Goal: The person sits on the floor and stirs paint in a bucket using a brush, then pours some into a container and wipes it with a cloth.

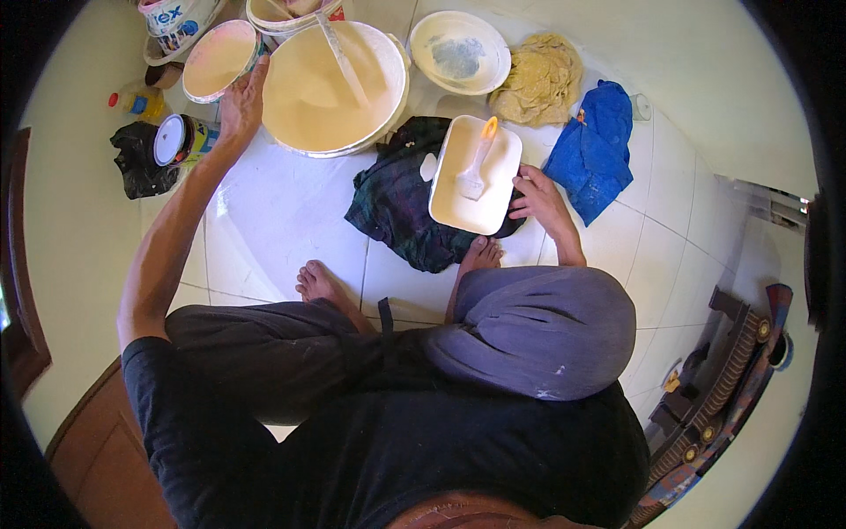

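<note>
At the upper left, my left hand (242,108) grips the side of a small round tub (218,63) coated with cream paint. The tub is tilted toward me beside a large bucket (300,123) of cream paint. A pale, paint-covered stick (342,62) leans in that bucket. My right hand (542,207) is closed on the right edge of a rectangular cream paint tray (451,212). A paintbrush (477,167) with an orange-tipped handle lies in the tray, bristles toward me. Under the tray is a dark plaid cloth (397,212).
A white basin (432,66), a yellowish rag (538,84) and a blue cloth (595,150) line the far side. A paint can (181,141), a yellow bottle (145,104) and a black plastic bag (141,163) stand left. Dark carved furniture (705,397) is at right.
</note>
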### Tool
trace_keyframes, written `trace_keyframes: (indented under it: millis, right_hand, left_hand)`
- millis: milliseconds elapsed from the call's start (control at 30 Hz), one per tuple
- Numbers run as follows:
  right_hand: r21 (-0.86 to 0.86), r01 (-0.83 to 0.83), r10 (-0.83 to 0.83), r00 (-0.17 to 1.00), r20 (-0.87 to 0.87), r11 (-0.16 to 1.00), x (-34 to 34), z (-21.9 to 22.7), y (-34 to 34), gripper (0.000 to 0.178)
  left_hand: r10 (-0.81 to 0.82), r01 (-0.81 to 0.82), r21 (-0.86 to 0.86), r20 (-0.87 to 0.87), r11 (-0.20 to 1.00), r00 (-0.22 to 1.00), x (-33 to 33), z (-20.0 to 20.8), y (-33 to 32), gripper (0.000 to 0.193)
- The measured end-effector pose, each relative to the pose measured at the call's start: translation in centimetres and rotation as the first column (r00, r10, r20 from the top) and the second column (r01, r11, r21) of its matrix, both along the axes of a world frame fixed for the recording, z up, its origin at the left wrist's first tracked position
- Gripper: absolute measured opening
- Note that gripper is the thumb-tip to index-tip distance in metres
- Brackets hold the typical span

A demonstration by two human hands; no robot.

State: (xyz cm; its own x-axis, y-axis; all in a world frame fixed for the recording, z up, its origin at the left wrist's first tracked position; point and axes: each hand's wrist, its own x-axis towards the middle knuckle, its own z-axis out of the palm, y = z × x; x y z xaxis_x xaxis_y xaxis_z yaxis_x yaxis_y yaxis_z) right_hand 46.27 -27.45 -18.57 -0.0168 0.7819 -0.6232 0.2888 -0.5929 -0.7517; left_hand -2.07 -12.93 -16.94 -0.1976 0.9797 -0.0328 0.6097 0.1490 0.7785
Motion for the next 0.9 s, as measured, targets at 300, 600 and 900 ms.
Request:
trace_keyframes:
  millis: [300, 600, 900]
  right_hand:
    - [0.146, 0.020, -0.049, 0.978, 0.202, 0.989, 0.5, -2.5, -0.8, 0.019]
    - [0.260, 0.080, -0.137, 0.968, 0.210, 0.962, -0.1, -3.9, -1.2, 0.014]
    - [0.322, 0.194, -0.258, 0.951, 0.170, 0.927, 1.3, -1.8, -1.2, 0.013]
  left_hand:
    - [0.151, -0.173, -0.144, -0.153, 0.974, 0.977, 0.8, -1.1, -2.4, 0.045]
    - [-0.684, 0.439, -0.660, -0.157, 0.610, 0.713, 4.7, -5.1, -14.4, 0.050]
    - [-0.497, 0.270, -0.737, -0.101, 0.619, 0.862, 12.9, -9.3, -13.9, 0.070]
